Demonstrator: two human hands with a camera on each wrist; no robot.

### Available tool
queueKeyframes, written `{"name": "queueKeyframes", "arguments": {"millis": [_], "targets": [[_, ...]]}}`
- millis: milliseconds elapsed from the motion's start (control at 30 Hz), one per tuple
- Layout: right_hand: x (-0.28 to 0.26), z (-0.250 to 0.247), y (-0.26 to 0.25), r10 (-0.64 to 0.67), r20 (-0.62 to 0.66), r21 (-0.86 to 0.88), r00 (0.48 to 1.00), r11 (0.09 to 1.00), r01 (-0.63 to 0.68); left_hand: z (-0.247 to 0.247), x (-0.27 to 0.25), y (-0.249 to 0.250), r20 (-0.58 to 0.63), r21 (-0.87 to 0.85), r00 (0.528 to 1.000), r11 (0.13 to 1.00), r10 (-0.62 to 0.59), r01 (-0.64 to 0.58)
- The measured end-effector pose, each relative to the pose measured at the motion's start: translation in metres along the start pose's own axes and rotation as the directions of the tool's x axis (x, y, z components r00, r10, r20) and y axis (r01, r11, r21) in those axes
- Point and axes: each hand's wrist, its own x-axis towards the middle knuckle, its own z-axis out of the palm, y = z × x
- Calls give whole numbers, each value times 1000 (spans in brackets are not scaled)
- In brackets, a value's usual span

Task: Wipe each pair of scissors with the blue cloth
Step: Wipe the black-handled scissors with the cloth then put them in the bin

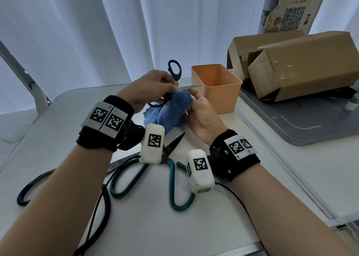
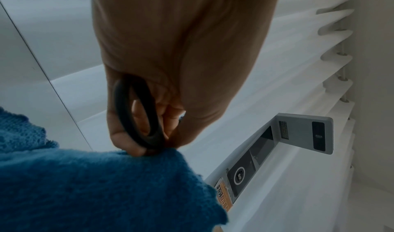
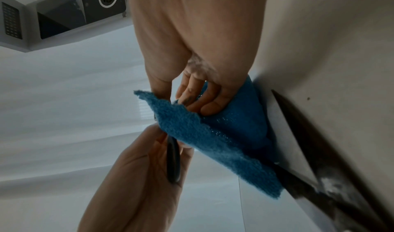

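My left hand (image 1: 168,85) grips a pair of black-handled scissors (image 1: 175,71) near the pivot, held spread above the table. One loop stands up and the other (image 2: 136,116) lies under my fingers. One silver blade (image 1: 189,87) points right toward the basket. My right hand (image 1: 191,100) holds the blue cloth (image 1: 172,111) folded round the other blade, whose tip (image 1: 186,112) pokes out below. In the right wrist view my fingers (image 3: 210,104) pinch the cloth (image 3: 215,134). Teal-handled scissors (image 1: 172,180) and a large dark pair (image 1: 37,185) lie on the table under my wrists.
An orange basket (image 1: 233,92) stands just right of my hands. Open cardboard boxes (image 1: 303,65) sit on a grey tray (image 1: 314,125) at the right. A black cable (image 1: 97,213) runs across the white table (image 1: 213,226) near its front edge.
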Motion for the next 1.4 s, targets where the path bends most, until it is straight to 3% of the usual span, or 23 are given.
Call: {"name": "queueKeyframes", "arguments": {"millis": [333,533,700,833,967,1133,1400], "targets": [[1,1,-1,-32,-41,65,999,997,35,-22,6,-1,-306,-160,952,985,9,-60],[7,-3,-5,-51,-189,67,981,996,65,-20,7,0,-319,-147,948,988,5,-55],[9,-7,-4,-62,-219,124,974,988,90,-20,4,1,-231,-121,973,992,-7,-22],[5,-5,-6,-17,-158,192,987,980,48,-17,0,1,-102,-61,995,998,-17,10],[3,-1,-5,36,-89,144,995,989,-23,-11,-3,1,-1,-4,1000,1000,-15,15],[2,-1,-2,62,-46,73,997,996,-59,-3,-2,1,52,13,999,1000,-14,14],[1,-1,0,63,-63,125,996,991,-55,4,0,-1,66,2,998,1000,-24,24]]}}
